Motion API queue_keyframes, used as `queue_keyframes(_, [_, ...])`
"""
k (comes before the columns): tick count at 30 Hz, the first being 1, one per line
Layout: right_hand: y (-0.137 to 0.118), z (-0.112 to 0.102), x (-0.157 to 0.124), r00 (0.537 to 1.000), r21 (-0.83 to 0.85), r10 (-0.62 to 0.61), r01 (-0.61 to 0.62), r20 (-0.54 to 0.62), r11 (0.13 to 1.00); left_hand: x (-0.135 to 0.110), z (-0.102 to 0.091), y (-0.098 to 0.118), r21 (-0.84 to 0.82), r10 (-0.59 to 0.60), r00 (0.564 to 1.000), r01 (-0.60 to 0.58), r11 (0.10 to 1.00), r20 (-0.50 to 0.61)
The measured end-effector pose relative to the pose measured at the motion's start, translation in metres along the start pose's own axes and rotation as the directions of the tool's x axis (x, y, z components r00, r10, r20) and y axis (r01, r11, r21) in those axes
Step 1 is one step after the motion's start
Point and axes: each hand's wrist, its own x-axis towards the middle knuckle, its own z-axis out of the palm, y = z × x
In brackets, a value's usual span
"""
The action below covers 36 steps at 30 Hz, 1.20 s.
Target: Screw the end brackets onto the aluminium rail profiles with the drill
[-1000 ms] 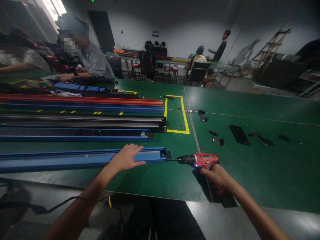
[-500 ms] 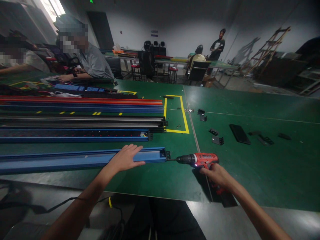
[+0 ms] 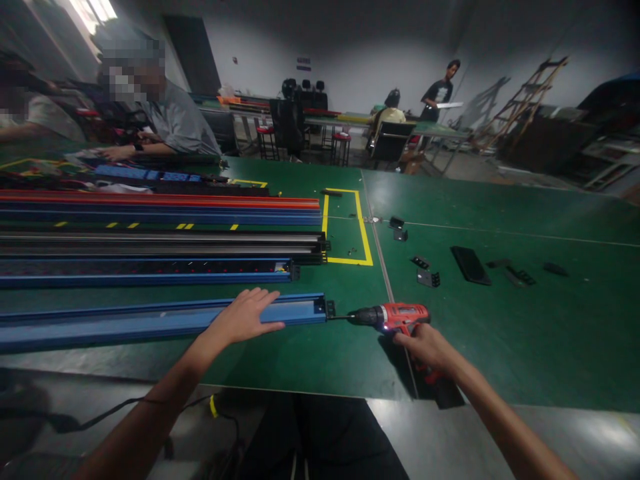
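Note:
My left hand (image 3: 245,316) lies across a long blue rail (image 3: 120,321), its fingers stretched over the far edge and its thumb along the near side. A black end cap (image 3: 331,310) sits at the rail's right end. My right hand (image 3: 427,348) is closed round the grip of a red and black cordless drill (image 3: 405,313), held level. The drill's long thin bit (image 3: 342,317) points left and its tip reaches the end cap; whether it sits in a screw is too small to tell. A small light glows under the drill's chuck.
Beyond lie another blue rail (image 3: 250,275), black rails (image 3: 225,242) and a red rail (image 3: 225,201). Black brackets (image 3: 427,277) and a dark phone-like slab (image 3: 471,265) lie on the green table (image 3: 525,347). A co-worker (image 3: 175,120) sits across at the left.
My view has shifted slightly, so the table's things appear a little further left. Both hands and the drill keep their places on the rail. The standing person far off now shows a white flat thing.

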Motion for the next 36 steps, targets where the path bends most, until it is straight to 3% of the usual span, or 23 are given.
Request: queue_keyframes(36, [0.0053, 0.0029, 0.0040, 0.999, 0.007, 0.047, -0.047, -0.024, 0.999, -0.0002, -0.0027, 0.0026, 0.016, 0.003, 1.000, -0.003, 1.000, 0.006])
